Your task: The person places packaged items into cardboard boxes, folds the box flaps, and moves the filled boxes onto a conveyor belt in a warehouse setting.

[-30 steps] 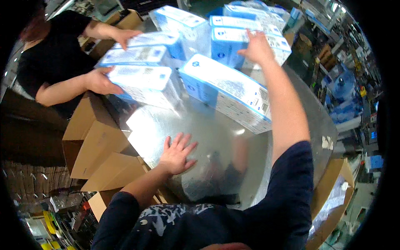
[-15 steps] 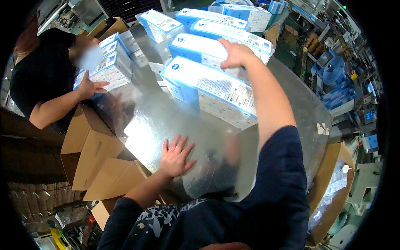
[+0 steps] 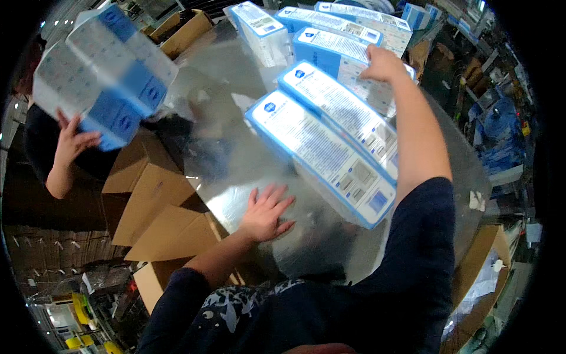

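Two long white-and-blue cartons, a nearer one (image 3: 318,150) and a farther one (image 3: 342,109), lie side by side on the metal table, their printed narrow faces up. Behind them, my right hand (image 3: 386,65) is closed over the upper edge of another such carton (image 3: 330,46), thumb on its near side; part of the fingers is hidden. My left hand (image 3: 266,215) has its fingers spread, palm down over the shiny metal tabletop (image 3: 218,133), and holds nothing. It is left of the nearest carton, apart from it.
More white-and-blue cartons (image 3: 259,26) stand at the far side. At left, a co-worker's hand (image 3: 73,138) supports several held-up cartons (image 3: 112,76). Open cardboard boxes (image 3: 159,200) sit beside the table's left edge; another cardboard box (image 3: 480,283) holds clear plastic at right.
My right hand has gone from the second carton to the one behind it. The second carton now lies close against the nearest one. The co-worker has lifted cartons off the table.
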The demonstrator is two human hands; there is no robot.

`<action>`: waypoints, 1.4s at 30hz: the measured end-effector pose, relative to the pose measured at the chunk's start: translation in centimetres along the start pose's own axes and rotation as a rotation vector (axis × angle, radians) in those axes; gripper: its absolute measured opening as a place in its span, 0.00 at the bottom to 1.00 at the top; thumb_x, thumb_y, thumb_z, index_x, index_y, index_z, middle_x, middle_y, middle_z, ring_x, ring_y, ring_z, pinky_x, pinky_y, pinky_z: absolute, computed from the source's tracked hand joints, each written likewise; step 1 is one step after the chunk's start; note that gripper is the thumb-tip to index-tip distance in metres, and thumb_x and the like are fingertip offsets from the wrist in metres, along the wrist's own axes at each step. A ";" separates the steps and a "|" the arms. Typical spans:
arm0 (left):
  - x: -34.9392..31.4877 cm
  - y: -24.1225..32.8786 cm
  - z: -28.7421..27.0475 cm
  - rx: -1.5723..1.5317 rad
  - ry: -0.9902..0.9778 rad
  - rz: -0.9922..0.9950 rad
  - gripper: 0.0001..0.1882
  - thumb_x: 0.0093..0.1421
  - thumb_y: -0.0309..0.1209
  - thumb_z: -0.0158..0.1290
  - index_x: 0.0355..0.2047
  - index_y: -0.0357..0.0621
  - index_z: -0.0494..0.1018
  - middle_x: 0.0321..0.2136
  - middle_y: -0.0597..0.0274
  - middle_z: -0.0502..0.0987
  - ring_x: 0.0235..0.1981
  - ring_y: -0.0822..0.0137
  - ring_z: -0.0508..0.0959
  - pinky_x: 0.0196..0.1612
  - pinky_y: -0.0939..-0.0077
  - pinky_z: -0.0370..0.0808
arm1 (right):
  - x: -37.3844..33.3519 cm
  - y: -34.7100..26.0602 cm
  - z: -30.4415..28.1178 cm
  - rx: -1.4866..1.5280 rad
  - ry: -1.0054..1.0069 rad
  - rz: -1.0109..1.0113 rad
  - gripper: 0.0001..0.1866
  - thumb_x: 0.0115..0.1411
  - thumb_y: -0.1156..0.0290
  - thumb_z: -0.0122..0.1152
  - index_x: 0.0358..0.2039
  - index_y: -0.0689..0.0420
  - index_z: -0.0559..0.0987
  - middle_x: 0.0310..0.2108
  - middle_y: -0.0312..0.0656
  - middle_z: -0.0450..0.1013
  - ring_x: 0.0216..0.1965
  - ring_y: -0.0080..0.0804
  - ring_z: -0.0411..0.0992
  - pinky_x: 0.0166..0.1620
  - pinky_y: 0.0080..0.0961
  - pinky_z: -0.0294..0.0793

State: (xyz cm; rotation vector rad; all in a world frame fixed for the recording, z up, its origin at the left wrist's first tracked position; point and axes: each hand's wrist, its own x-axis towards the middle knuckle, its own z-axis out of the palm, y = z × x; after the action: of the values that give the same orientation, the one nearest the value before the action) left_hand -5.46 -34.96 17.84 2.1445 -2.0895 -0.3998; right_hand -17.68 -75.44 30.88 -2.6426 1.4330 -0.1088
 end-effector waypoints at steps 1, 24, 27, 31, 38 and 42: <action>-0.1 -0.1 0.2 -0.003 -0.007 0.005 0.32 0.47 0.47 0.55 0.52 0.56 0.62 0.57 0.57 0.56 0.60 0.52 0.52 0.56 0.41 0.48 | -0.1 0.3 -0.1 0.049 -0.069 -0.020 0.40 0.34 0.57 0.69 0.50 0.52 0.65 0.42 0.47 0.71 0.45 0.44 0.69 0.46 0.37 0.70; -12.2 -3.7 -3.0 -1.938 -0.158 -0.496 0.30 0.56 0.35 0.44 0.57 0.35 0.51 0.52 0.49 0.63 0.51 0.55 0.66 0.53 0.62 0.65 | -32.7 -5.1 6.9 1.408 -0.596 -0.103 0.46 0.47 0.64 0.59 0.63 0.51 0.45 0.58 0.48 0.55 0.57 0.41 0.56 0.54 0.37 0.61; -14.3 -1.0 -5.4 -1.724 0.112 -0.324 0.31 0.49 0.35 0.50 0.52 0.34 0.59 0.47 0.48 0.68 0.44 0.56 0.73 0.49 0.60 0.69 | -35.8 -6.5 2.5 1.384 -0.466 -0.192 0.52 0.40 0.68 0.62 0.63 0.48 0.42 0.59 0.48 0.53 0.60 0.41 0.51 0.60 0.35 0.50; -18.3 -1.8 -6.0 -1.601 0.078 -0.089 0.37 0.40 0.30 0.59 0.52 0.34 0.59 0.45 0.53 0.70 0.44 0.59 0.72 0.49 0.64 0.69 | -41.0 -8.1 -0.7 1.355 -0.419 -0.213 0.60 0.33 0.70 0.67 0.63 0.49 0.38 0.60 0.48 0.52 0.61 0.41 0.49 0.61 0.35 0.49; -23.1 -0.4 -3.5 -1.478 0.061 -0.135 0.39 0.38 0.30 0.64 0.52 0.37 0.60 0.48 0.55 0.68 0.50 0.60 0.67 0.50 0.66 0.66 | -45.9 -10.8 1.8 0.949 -0.285 -0.222 0.60 0.32 0.75 0.70 0.62 0.53 0.40 0.58 0.49 0.53 0.60 0.43 0.52 0.61 0.35 0.51; -28.2 -0.2 -12.6 -1.148 0.295 -0.158 0.34 0.40 0.30 0.61 0.48 0.36 0.63 0.45 0.56 0.70 0.46 0.62 0.69 0.48 0.67 0.67 | -46.8 -15.8 -2.9 0.980 -0.244 -0.280 0.43 0.38 0.72 0.70 0.55 0.58 0.59 0.53 0.50 0.61 0.54 0.38 0.60 0.54 0.34 0.62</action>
State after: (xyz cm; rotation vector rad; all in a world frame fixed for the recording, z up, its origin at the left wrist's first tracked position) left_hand -2.13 -8.11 32.81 1.4935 -1.0514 -0.9311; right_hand -30.48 -27.88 36.14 -1.9081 0.6472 -0.3849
